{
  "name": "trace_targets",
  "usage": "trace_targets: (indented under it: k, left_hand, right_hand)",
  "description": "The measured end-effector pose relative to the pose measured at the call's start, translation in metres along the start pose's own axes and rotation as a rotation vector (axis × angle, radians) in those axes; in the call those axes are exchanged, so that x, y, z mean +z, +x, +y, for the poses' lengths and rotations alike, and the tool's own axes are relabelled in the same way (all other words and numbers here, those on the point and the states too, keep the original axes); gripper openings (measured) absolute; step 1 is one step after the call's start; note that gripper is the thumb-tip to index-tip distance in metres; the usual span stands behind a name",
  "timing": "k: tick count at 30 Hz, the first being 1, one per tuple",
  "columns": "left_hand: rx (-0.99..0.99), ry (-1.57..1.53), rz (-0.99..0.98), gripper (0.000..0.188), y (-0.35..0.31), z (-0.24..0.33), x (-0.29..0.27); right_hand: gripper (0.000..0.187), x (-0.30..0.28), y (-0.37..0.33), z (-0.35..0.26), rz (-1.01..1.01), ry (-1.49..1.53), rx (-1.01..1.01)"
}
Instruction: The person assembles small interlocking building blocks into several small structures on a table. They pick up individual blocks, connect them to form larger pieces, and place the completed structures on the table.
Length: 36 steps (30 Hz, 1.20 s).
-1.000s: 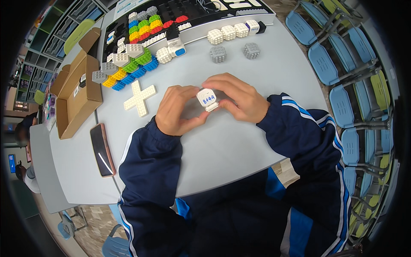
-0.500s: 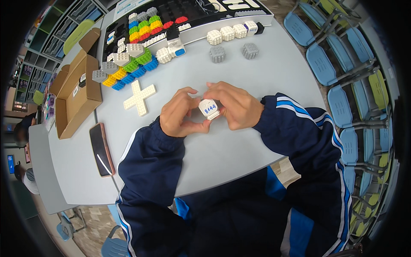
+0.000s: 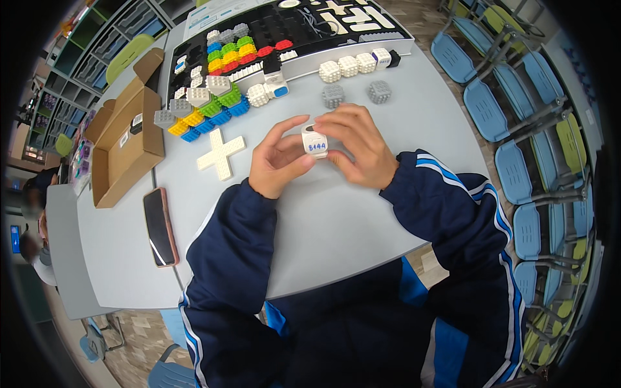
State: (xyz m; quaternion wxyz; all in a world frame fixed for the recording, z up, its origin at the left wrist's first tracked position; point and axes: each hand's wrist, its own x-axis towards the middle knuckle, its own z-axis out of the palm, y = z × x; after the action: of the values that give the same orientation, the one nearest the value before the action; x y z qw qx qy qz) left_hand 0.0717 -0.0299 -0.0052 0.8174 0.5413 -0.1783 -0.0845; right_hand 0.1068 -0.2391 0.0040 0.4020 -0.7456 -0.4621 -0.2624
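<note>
A small white cube-shaped block (image 3: 315, 143) with blue handwriting on its front is up above the table between my two hands. My left hand (image 3: 279, 157) pinches it from the left, thumb at its lower edge and fingers curled behind. From the other side my right hand (image 3: 359, 143) grips it, fingers over its top and thumb near the lower right. A dark round opening shows on the block's upper face. Left of my hands lies a flat white studded cross piece (image 3: 221, 154). Beyond them sit two grey studded cubes, one left (image 3: 333, 96) and one right (image 3: 380, 92).
Coloured studded cubes (image 3: 210, 107) stand stacked at the back left, before a black parts tray (image 3: 272, 39). A row of white cubes (image 3: 348, 65) lines the tray's front. An open cardboard box (image 3: 129, 158) and a phone (image 3: 159, 226) lie left. Blue chairs (image 3: 514, 168) stand right.
Both hands have lifted the white block slightly away from me and tilted it, so its written face looks more toward me. The whole view has shifted a little.
</note>
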Motion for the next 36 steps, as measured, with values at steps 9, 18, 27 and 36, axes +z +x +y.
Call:
trace_targets:
  k: [9, 18, 27, 36]
  left_hand:
    - [-0.119, 0.037, 0.25, 0.046, 0.003, -0.006, -0.002]
    - [-0.039, 0.129, 0.258, 0.05, 0.007, -0.008, 0.004]
    - [-0.02, 0.043, 0.189, 0.047, 0.005, -0.003, 0.003]
    - [-0.037, -0.047, 0.23, 0.034, 0.005, -0.009, -0.006]
  right_hand:
    - [0.045, -0.011, 0.011, 0.023, 0.028, -0.174, 0.003]
    - [0.034, -0.004, 0.04, 0.083, 0.122, -0.27, 0.439]
    - [0.042, 0.016, 0.062, 0.083, -0.074, -0.581, 0.598]
    - [0.035, 0.018, 0.066, 0.076, 0.027, -0.391, 0.45]
